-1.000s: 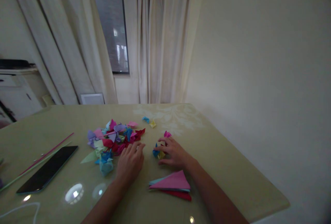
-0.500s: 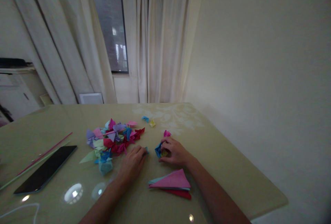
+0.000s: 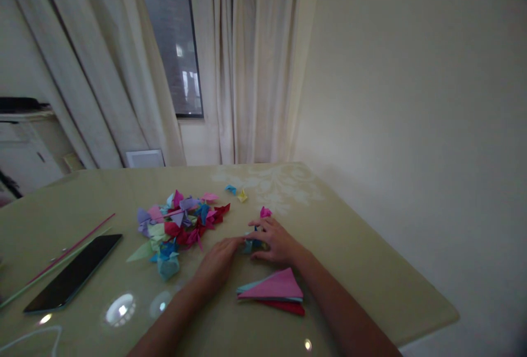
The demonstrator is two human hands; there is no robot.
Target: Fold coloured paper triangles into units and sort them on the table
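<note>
Small folded paper pieces, light blue (image 3: pixel 247 246) and darker blue, sit together on the table between my two hands. My left hand (image 3: pixel 217 262) reaches in from the left, its fingertips pinched at the light blue folded paper. Over the same pieces, my right hand (image 3: pixel 276 243) curves from the right with its fingers apart, partly hiding them. Just beyond its fingers lies a bright pink folded paper (image 3: pixel 265 212). Nearer to me, between my forearms, rests a stack of folded paper triangles (image 3: pixel 274 286), pink on top with light blue and red below.
A pile of colourful folded papers (image 3: pixel 181 222) spreads left of my hands. Small blue (image 3: pixel 230 188) and yellow (image 3: pixel 242 196) pieces lie farther back. At left are a black phone (image 3: pixel 74 273) and thin pink and green sticks (image 3: pixel 74 247). A wall (image 3: pixel 403 126) borders the table's right side.
My left hand has moved right, bringing the light blue folded paper up to the pieces by my right hand. The right hand's fingers have spread more.
</note>
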